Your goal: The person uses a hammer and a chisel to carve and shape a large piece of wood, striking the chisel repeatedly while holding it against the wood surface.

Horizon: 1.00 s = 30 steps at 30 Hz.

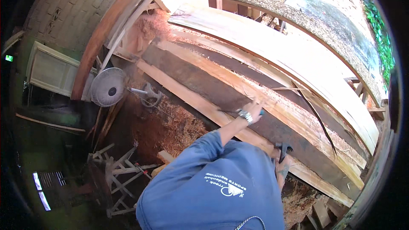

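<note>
My left hand (255, 110), with a metal-banded watch (246, 116) at the wrist, reaches over a long dark-faced plank (200, 79). Its fingers are smeared by motion, and a small teal thing (262, 112) shows at the hand's edge, its kind unclear. Close to my body, my right hand (284, 162) is closed on a claw hammer (283, 147). The hammer's dark head sticks out beyond that hand, over the plank's near edge; most of its handle is hidden. A pale strip of wood (187, 95) runs along the plank's near side.
Beyond lie a wide pale board (272, 51) and a speckled beam (298, 10). A thin dark strip (315, 115) crosses the boards. At left stand a fan (108, 87) and a wooden trestle (121, 172). Wood shavings (179, 127) cover the ground below the plank.
</note>
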Tool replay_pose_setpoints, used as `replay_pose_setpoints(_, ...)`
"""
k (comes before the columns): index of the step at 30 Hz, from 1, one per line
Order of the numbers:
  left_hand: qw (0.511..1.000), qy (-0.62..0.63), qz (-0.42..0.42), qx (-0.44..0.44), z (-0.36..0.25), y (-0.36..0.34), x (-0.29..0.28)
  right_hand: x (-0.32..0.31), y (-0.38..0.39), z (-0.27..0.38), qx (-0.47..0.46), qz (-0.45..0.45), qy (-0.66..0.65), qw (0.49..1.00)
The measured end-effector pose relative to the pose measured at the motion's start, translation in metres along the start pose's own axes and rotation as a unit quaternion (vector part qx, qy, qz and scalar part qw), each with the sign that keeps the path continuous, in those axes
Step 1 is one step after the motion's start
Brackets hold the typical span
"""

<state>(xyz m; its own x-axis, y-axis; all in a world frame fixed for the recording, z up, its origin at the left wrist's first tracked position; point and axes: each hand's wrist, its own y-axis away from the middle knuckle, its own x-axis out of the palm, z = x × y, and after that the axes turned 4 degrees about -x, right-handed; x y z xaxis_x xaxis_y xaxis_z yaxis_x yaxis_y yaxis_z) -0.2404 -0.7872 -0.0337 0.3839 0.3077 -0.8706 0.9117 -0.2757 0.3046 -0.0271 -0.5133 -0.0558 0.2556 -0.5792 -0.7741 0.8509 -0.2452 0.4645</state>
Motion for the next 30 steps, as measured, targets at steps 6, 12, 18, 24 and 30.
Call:
replay_pose_setpoints(6, 0.988, 0.063, -0.007, -0.143, 0.073, 0.090, 0.031, 0.009, 0.012, -0.018, 0.010, -0.021, -0.010, 1.000)
replay_pose_setpoints(12, 0.988, 0.048, -0.033, -0.142, 0.075, 0.104, 0.031, 0.017, 0.012, -0.032, 0.008, -0.035, -0.008, 0.999)
replay_pose_setpoints(18, 0.968, 0.116, -0.021, -0.221, 0.067, 0.097, 0.039, 0.020, 0.003, -0.027, -0.010, -0.025, -0.001, 1.000)
replay_pose_setpoints(24, 0.978, 0.089, -0.047, -0.184, 0.068, 0.087, 0.042, 0.046, -0.008, -0.069, -0.074, -0.073, -0.072, 0.992)
replay_pose_setpoints(30, 0.974, 0.102, -0.070, -0.190, 0.066, 0.098, 0.044, 0.031, -0.007, -0.055, -0.020, -0.046, 0.019, 0.999)
